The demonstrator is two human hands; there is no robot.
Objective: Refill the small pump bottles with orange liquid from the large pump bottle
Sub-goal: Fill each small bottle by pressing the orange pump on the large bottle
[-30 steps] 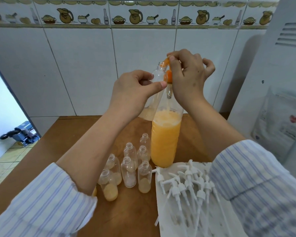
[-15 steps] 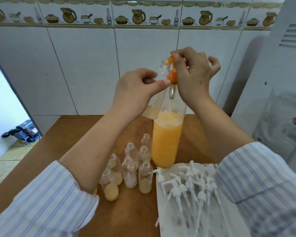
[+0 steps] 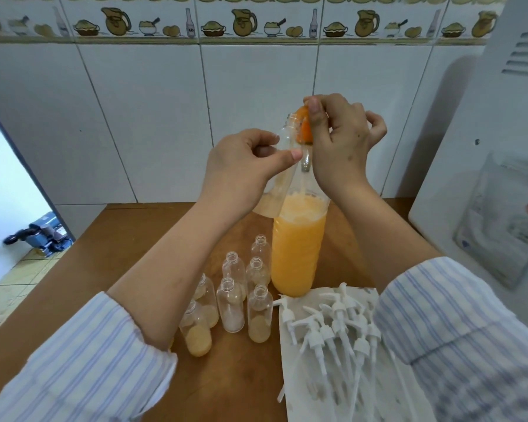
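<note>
The left hand [image 3: 241,166] pinched a small bottle [image 3: 279,178], tilted with its mouth up-right at the orange pump [image 3: 304,126], which the right hand [image 3: 339,141] fingers pinched above the upright large bottle [image 3: 297,248]

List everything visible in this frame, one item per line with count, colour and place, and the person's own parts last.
large bottle: one, clear, holding orange liquid, standing mid-table
orange pump head: one, on top of the large bottle, under the right hand
small bottle: one, clear, held tilted with its mouth at the orange pump head
small bottles: seven in a cluster, clear, uncapped, some with pale residue, left of the large bottle
white pump tops: a pile, count unclear, on white paper at front right
white paper: one sheet, front right of the table
table: one, brown wood
plastic pouch: one, clear, far right
left hand: grips the small bottle
right hand: pinches the orange pump head
</note>
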